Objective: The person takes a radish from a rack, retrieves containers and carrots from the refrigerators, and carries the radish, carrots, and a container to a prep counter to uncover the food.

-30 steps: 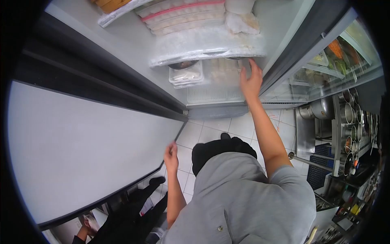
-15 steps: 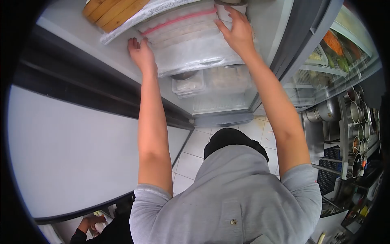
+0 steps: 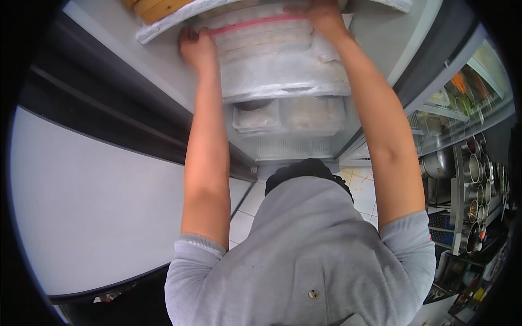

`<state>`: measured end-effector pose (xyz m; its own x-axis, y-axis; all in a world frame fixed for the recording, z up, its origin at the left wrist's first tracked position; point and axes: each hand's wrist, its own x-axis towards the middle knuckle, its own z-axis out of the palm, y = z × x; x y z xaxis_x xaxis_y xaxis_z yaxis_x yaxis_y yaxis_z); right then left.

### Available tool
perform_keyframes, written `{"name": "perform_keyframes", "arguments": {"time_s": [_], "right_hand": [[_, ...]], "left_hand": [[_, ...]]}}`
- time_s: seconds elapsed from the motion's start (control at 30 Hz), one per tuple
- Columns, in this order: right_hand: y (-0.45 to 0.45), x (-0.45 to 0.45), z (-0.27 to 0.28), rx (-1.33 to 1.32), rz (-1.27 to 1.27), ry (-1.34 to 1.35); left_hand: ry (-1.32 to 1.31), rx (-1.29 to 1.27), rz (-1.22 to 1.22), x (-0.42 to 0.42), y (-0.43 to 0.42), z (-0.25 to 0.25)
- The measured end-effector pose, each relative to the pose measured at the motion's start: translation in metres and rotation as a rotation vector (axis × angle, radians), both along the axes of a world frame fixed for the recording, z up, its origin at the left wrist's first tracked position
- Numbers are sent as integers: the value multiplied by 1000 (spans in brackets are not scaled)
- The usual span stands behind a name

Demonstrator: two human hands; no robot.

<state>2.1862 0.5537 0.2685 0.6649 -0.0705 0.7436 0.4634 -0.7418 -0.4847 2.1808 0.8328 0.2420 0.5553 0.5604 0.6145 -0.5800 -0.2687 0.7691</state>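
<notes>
A frosty freezer compartment lies open in front of me. On its middle shelf point(image 3: 283, 89) sits a stack of clear plastic packs point(image 3: 266, 46) with a pinkish-red strip point(image 3: 255, 24) along the top one. My left hand point(image 3: 197, 49) is at the left end of the stack, its fingers curled and the thumb close to the strip's end; what they hold, if anything, is hidden. Over the stack's right end reaches my right hand point(image 3: 324, 20), fingers stretched left across its top, blurred. A whitish plastic-wrapped item point(image 3: 325, 50) is below the right hand.
Frosted clear containers point(image 3: 255, 118) stand on the level below. Wooden-looking boxes point(image 3: 160, 10) rest on the frosted upper shelf point(image 3: 179, 23). A wide door panel point(image 3: 98, 201) is at left. At right are a glass-fronted cabinet point(image 3: 462, 92) with vegetables and a rack of metal pots point(image 3: 473, 168).
My view has shifted, with the compartment lower in it. My right hand has moved from the white round container onto the stack's right end. My left hand stays at the left end.
</notes>
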Motion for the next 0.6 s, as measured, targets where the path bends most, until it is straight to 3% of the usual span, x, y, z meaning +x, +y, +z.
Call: {"name": "perform_keyframes", "arguments": {"time_s": [0.03,0.07,0.2,0.27,0.3,0.37,0.5,0.57,0.6], "right_hand": [[-3,0,1,-40,-31,81],[-2,1,-2,-44,-26,-14],[-3,-11,5,31,126,-5],[0,-5,5,232,232,46],[2,-5,3,224,236,52],[5,-5,-2,91,-25,-41],[0,1,0,178,22,52],[2,-10,13,-46,-3,92],[0,-9,9,73,119,171]], "left_hand": [[-130,-22,65,3,-2,-3],[-62,48,164,5,-1,-8],[-6,104,181,13,7,-17],[28,169,165,20,19,-21],[34,161,170,14,16,-17],[99,49,23,-7,3,-3],[230,81,118,2,-9,7],[307,-42,38,1,-14,15],[275,-23,70,13,-11,9]]}}
